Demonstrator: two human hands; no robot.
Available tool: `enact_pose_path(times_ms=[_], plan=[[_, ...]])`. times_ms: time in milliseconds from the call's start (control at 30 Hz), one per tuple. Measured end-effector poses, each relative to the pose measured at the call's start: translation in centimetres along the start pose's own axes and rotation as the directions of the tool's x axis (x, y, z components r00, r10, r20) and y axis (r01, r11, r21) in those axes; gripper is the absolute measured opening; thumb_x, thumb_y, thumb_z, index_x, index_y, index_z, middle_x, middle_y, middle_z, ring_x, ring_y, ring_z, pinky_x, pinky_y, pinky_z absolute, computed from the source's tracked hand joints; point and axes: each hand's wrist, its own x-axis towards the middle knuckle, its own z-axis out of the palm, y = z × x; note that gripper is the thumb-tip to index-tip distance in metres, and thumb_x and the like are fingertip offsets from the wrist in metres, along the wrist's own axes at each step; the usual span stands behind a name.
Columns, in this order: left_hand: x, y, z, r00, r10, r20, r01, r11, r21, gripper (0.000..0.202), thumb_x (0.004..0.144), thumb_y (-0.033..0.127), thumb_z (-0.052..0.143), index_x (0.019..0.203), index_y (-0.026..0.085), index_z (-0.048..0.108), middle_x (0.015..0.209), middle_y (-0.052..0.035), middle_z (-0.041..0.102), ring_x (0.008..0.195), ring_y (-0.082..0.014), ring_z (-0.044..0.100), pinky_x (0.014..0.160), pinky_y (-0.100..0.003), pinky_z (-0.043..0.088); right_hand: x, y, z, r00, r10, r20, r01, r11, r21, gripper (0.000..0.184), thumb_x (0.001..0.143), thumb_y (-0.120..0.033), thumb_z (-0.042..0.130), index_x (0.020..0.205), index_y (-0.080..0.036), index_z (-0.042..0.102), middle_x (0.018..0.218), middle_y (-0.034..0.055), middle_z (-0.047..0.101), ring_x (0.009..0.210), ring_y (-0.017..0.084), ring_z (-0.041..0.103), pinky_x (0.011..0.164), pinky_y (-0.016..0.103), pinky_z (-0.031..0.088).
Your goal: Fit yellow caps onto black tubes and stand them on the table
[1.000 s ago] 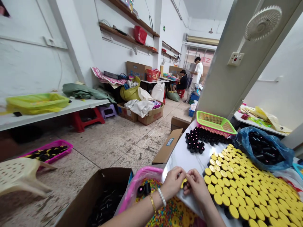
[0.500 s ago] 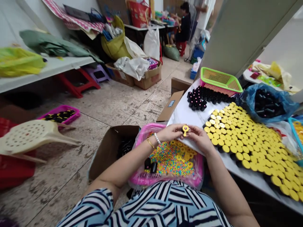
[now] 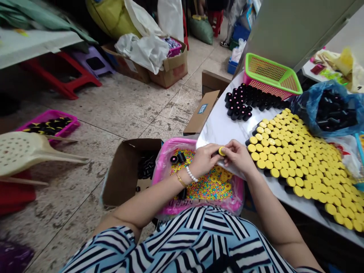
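Observation:
My left hand (image 3: 204, 160) is closed around a small black tube with a round yellow cap (image 3: 221, 151), held over the far edge of the pink tub. My right hand (image 3: 239, 156) pinches the yellow cap from the other side with thumb and fingers. Below them the plastic-lined pink tub (image 3: 159, 172) holds many tiny coloured beads (image 3: 209, 187), yellow ring-shaped pieces (image 3: 222, 176) and a few black tubes (image 3: 181, 157). Right of my hands, rows of yellow-capped black tubes (image 3: 301, 155) stand packed on the white table (image 3: 217, 127).
Black tubes with pink tops (image 3: 237, 104) stand near a green and pink basket (image 3: 273, 72). A blue bag (image 3: 309, 102) of black tubes lies at the right. On the floor are an open cardboard box (image 3: 122, 170), a pale plastic stool (image 3: 25, 151) and a magenta tray (image 3: 71, 127).
The yellow ring-shaped piece with a stem no longer shows between my hands; a flat yellow cap on a black tube does. My view has tilted down, and black tubes now show at the tub's far left.

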Motion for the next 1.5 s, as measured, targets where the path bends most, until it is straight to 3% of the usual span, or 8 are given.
enact_pose_path(times_ms=[267, 467, 767, 1000, 1133, 1300, 1400, 1500], plan=[[-0.3, -0.1, 0.8, 0.998, -0.013, -0.066, 0.019, 0.995, 0.097, 0.041, 0.087, 0.012, 0.065, 0.128, 0.017, 0.064, 0.112, -0.0082, 0.069, 0.103, -0.0198, 0.064, 0.095, -0.034, 0.052, -0.7, 0.8, 1.2, 0.979, -0.124, -0.161, 0.092, 0.977, -0.192, 0.032, 0.089, -0.055, 0.068, 0.092, -0.024, 0.06, 0.059, -0.0068, 0.06, 0.04, 0.01, 0.05, 0.039, 0.022, 0.039], [-0.4, 0.6, 0.8, 0.998, 0.002, -0.062, 0.005, 0.992, 0.123, 0.024, 0.087, 0.019, 0.071, 0.111, 0.019, 0.072, 0.098, -0.0046, 0.067, 0.09, -0.0167, 0.062, 0.084, -0.028, 0.05, -1.8, 0.2, 0.8, 0.996, -0.065, -0.055, 0.065, 0.998, 0.001, 0.038, 0.085, -0.055, 0.071, 0.098, -0.021, 0.062, 0.059, -0.0061, 0.06, 0.048, 0.012, 0.057, 0.046, 0.023, 0.049], [-0.7, 0.5, 1.8, 0.993, 0.023, -0.119, -0.003, 0.985, 0.172, 0.019, 0.086, 0.016, 0.07, 0.105, 0.016, 0.07, 0.097, -0.0036, 0.063, 0.083, -0.0143, 0.059, 0.078, -0.026, 0.048, 0.1, 0.4, 0.3, 0.998, -0.055, -0.007, 0.053, 0.978, -0.203, 0.033, 0.088, -0.052, 0.068, 0.092, -0.023, 0.053, 0.052, -0.0107, 0.05, 0.037, 0.007, 0.043, 0.037, 0.019, 0.031], [1.2, 0.8, 0.4, 0.993, -0.106, -0.054, 0.115, 0.973, 0.201, 0.023, 0.078, 0.024, 0.08, 0.096, 0.015, 0.07, 0.092, -0.003, 0.065, 0.078, -0.0147, 0.06, 0.073, -0.026, 0.048, -5.9, 2.6, 1.9, 0.929, -0.295, -0.223, 0.28, 0.955, -0.097, 0.032, 0.093, -0.043, 0.065, 0.118, -0.024, 0.058, 0.072, -0.0048, 0.059, 0.063, 0.013, 0.061, 0.062, 0.026, 0.052], [4.5, 1.0, 2.2, 0.988, -0.15, -0.016, 0.15, 0.956, 0.252, 0.035, 0.069, 0.029, 0.089, 0.093, 0.014, 0.068, 0.082, -0.0021, 0.066, 0.08, -0.0182, 0.062, 0.076, -0.03, 0.049, -10.0, 4.5, 2.5, 0.959, -0.249, -0.136, 0.231, 0.963, -0.138, 0.018, 0.096, -0.037, 0.063, 0.105, -0.023, 0.067, 0.073, -0.0014, 0.063, 0.062, 0.013, 0.06, 0.059, 0.026, 0.05], [7.7, 2.2, 4.7, 0.948, -0.259, 0.186, 0.267, 0.964, -0.016, 0.043, 0.078, 0.017, 0.079, 0.119, 0.011, 0.064, 0.077, -0.0013, 0.072, 0.062, -0.0114, 0.063, 0.067, -0.026, 0.051, -11.6, 5.2, 2.3, 0.975, -0.184, -0.125, 0.159, 0.969, -0.189, 0.017, 0.097, -0.036, 0.063, 0.104, -0.022, 0.069, 0.074, -0.0003, 0.065, 0.062, 0.014, 0.062, 0.06, 0.027, 0.05], [6.4, 1.6, 2.1, 0.94, -0.23, 0.252, 0.279, 0.944, -0.178, 0.05, 0.084, 0.016, 0.072, 0.132, 0.012, 0.058, 0.096, -0.0062, 0.076, 0.062, -0.0086, 0.066, 0.06, -0.022, 0.051, -11.9, 5.8, 1.6, 0.98, -0.151, -0.128, 0.124, 0.972, -0.199, 0.019, 0.097, -0.037, 0.062, 0.106, -0.022, 0.068, 0.076, -0.0005, 0.065, 0.064, 0.014, 0.062, 0.061, 0.026, 0.049], [2.0, 0.0, -3.4, 0.979, -0.195, 0.056, 0.196, 0.981, -0.015, 0.032, 0.087, 0.023, 0.069, 0.118, 0.014, 0.068, 0.096, -0.0056, 0.076, 0.075, -0.0107, 0.068, 0.068, -0.023, 0.053, -12.0, 7.4, 0.7, 0.993, -0.093, -0.069, 0.068, 0.948, -0.312, 0.021, 0.098, -0.04, 0.059, 0.105, -0.022, 0.068, 0.078, 0.0003, 0.066, 0.063, 0.015, 0.061, 0.061, 0.027, 0.049]])
